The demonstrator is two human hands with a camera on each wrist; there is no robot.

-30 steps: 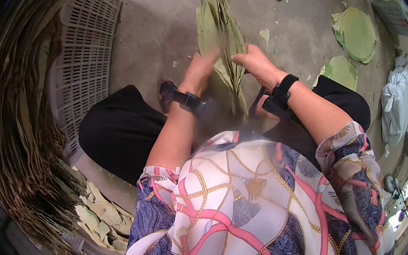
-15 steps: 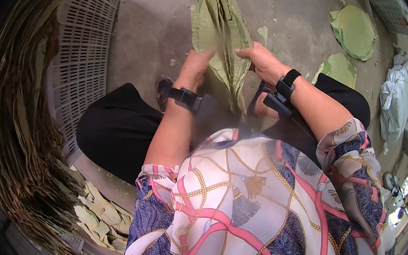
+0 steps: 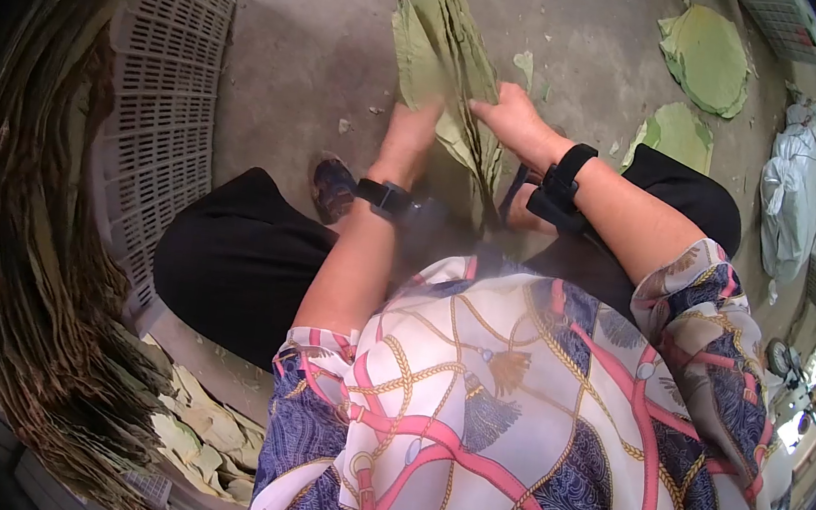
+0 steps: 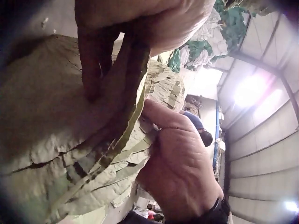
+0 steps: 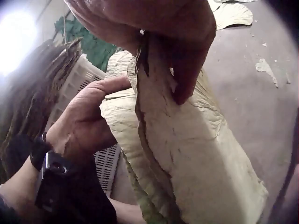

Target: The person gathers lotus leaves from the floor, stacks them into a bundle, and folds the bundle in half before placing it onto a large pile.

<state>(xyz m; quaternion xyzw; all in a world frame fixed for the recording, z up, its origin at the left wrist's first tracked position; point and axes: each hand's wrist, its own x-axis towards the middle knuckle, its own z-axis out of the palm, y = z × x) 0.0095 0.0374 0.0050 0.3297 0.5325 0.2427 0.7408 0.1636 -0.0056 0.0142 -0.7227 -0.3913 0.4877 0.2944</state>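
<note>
**Squaring up a leaf bundle, both hands on it**

Person seated over the floor [image 3: 310, 52], holding a stack of folded dried leaves [image 3: 447, 48] upright between the knees. Left hand [image 3: 410, 132] presses flat-ish against the near face, fingers mostly straight; right hand [image 3: 509, 116] grips the far edge w/ thumb & fingers curled round it. Step looks like evening up / sorting the stack. Next move prob. needs a firm two-sided squeeze so no leaves slip, then setting it w/ the big pile [image 3: 31, 293] beside the crate [image 3: 164, 96]. Loose leaves [image 3: 707, 62] lie well apart.
</note>
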